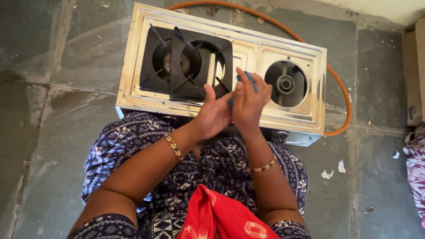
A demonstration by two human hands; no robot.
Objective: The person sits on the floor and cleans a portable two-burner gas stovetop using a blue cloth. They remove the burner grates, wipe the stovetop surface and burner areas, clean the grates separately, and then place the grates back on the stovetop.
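A steel two-burner gas stove sits on the stone floor. Over its middle, the left hand and right hand press together around a blue cloth. Two black pan supports are stacked on the left burner; the right burner is bare. An orange hose curves behind.

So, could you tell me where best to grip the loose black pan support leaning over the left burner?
Probably by the raised outer bar of the pan support, from above on the left; it sits tilted over another grate, so that edge stands clear of the stove.
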